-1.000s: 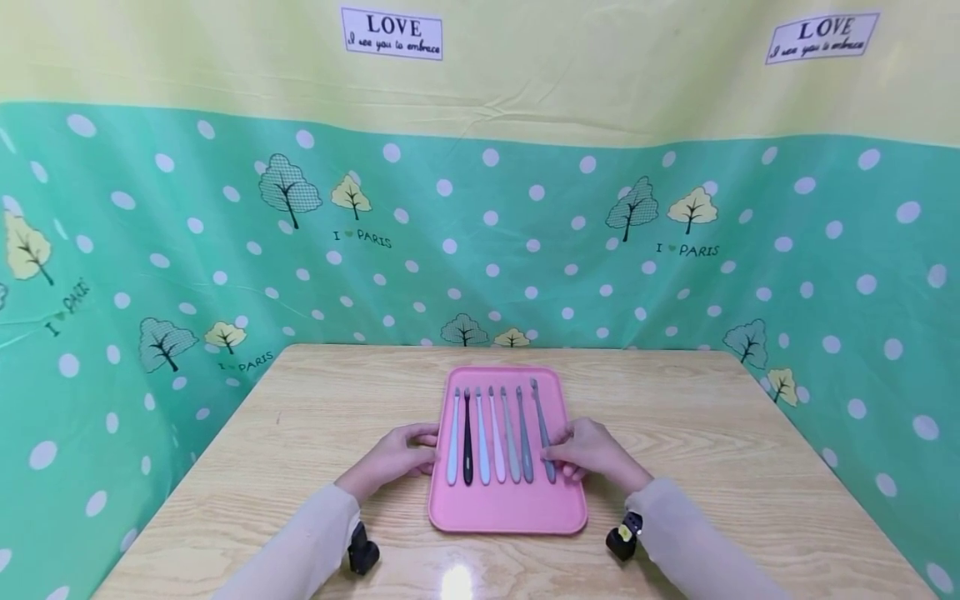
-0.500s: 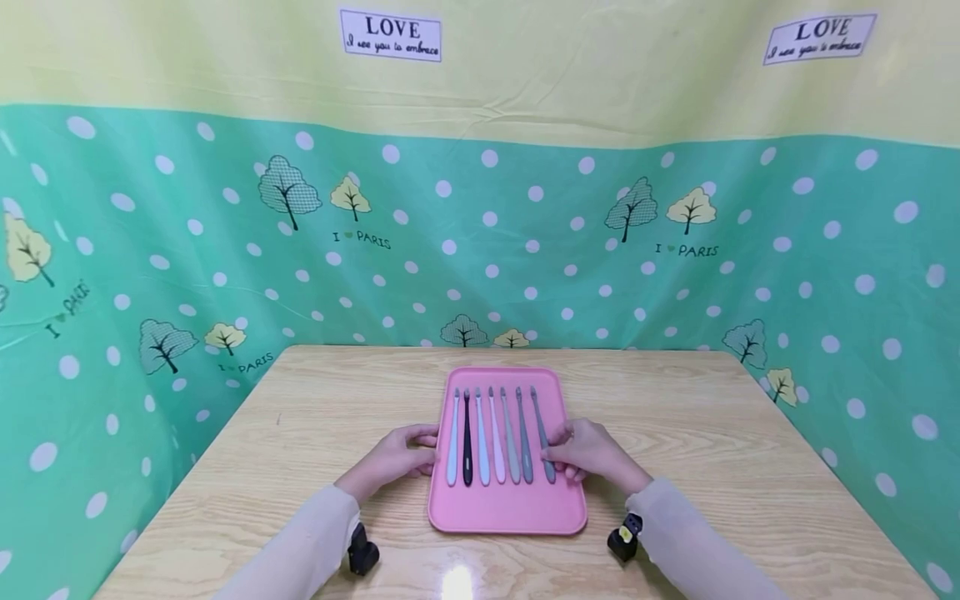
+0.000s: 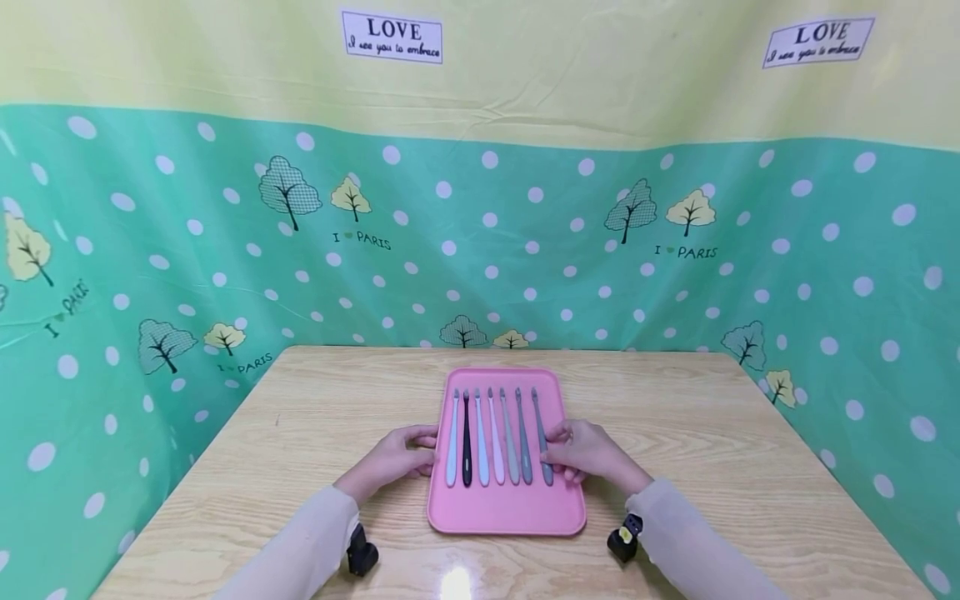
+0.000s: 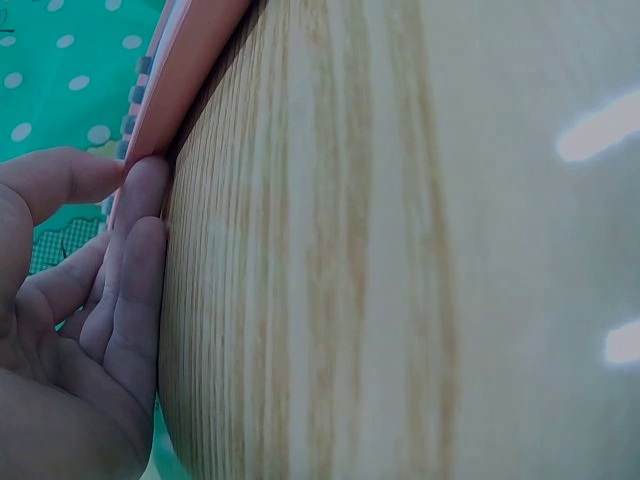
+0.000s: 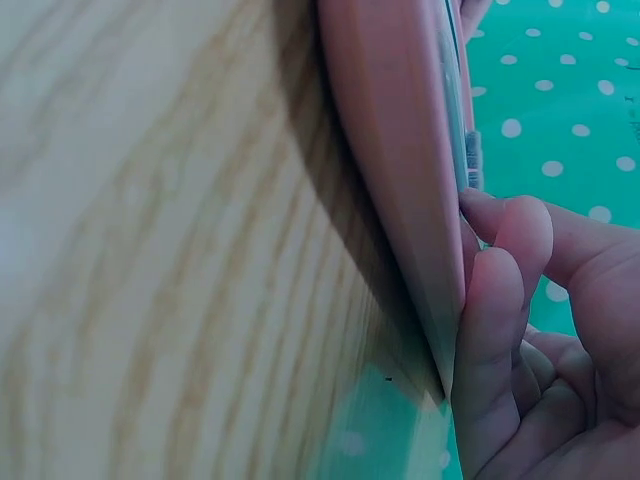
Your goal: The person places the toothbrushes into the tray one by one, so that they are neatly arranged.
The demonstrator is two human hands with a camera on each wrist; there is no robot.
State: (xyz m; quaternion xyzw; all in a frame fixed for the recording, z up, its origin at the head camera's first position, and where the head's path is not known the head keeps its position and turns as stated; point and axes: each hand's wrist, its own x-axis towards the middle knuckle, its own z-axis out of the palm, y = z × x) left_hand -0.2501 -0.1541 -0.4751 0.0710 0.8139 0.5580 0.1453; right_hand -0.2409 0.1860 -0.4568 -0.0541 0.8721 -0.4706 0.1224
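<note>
A pink tray (image 3: 506, 510) lies on the table with several toothbrushes in a row, heads toward the far side. Among them are a black toothbrush (image 3: 467, 450), a pale pink toothbrush (image 3: 497, 450) and light blue and grey ones. My left hand (image 3: 397, 454) holds the tray's left rim; in the left wrist view its thumb is at the rim and fingers lie along the outer wall. My right hand (image 3: 592, 454) pinches the handle of the rightmost dark grey toothbrush (image 3: 539, 421), its other fingers against the tray's right side. Part of that handle is hidden by the thumb.
The wooden table (image 3: 337, 375) reaches out on all sides of the tray. A green and yellow printed curtain (image 3: 420, 275) hangs behind it and along both sides. Black wrist cameras sit under both sleeves.
The rightmost dark grey toothbrush has slid slightly toward me and its handle end a little left, straightening it beside the others. Both hands have stayed nearly in place.
</note>
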